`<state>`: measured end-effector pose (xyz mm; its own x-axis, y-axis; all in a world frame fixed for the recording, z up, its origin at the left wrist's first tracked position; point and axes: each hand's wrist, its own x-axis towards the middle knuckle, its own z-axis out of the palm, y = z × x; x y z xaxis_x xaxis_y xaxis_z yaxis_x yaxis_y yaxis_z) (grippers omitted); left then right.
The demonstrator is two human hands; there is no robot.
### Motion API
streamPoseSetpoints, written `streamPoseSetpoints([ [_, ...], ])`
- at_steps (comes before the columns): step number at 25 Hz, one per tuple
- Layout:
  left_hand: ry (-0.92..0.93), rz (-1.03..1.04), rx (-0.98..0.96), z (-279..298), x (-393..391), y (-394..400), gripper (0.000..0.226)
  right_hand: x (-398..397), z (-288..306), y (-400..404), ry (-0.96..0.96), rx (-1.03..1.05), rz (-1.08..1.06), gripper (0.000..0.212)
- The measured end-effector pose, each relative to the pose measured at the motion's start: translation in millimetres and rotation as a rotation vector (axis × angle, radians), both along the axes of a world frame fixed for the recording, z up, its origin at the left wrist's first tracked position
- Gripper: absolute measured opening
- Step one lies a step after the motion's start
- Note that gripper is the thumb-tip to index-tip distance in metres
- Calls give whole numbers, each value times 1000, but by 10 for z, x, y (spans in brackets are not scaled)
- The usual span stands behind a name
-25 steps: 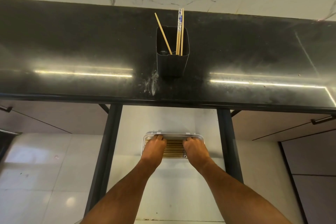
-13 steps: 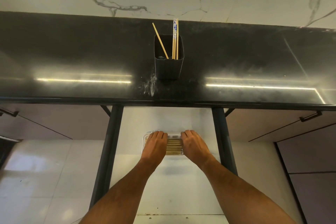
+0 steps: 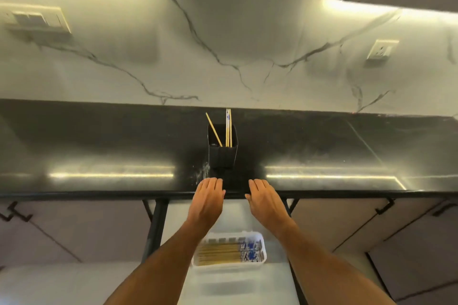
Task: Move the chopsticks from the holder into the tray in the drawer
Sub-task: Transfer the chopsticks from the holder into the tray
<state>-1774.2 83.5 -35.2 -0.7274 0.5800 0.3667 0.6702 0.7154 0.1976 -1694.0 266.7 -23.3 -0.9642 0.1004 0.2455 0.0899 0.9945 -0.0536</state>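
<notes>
My left hand [image 3: 207, 199] and right hand [image 3: 266, 199] hover at the front edge of the black counter [image 3: 99, 141], fingers straight, holding nothing. One black holder [image 3: 222, 148] stands on the counter just beyond my fingertips, with one slanted chopstick and an upright cluster of two or three chopsticks [image 3: 228, 129]; the blur keeps me from counting them surely. Below, one white tray [image 3: 229, 265] holds a row of laid-flat chopsticks, too smeared to count, its left end hidden by my forearm.
</notes>
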Motion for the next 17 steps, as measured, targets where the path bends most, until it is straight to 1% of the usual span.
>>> streamPoseSetpoints([
  [4, 25, 19, 48, 598, -332, 141, 34, -271, 642, -1, 73, -30, -7, 40],
  [8, 63, 30, 58, 931, -687, 321, 27, -652, 1009, 58, 139, -75, 11, 34],
  [11, 76, 61, 36, 1085, -1055, 490, 20, -1087, 1145, 177, 168, -89, 14, 29],
  [15, 12, 155, 151, 1097, -1540, 695, 25, -1646, 1179, 342, 138, -180, 24, 33],
  [17, -33, 231, 178, 1020, -1793, 808, 26, -1941, 1148, 451, 117, -264, 2, 34],
])
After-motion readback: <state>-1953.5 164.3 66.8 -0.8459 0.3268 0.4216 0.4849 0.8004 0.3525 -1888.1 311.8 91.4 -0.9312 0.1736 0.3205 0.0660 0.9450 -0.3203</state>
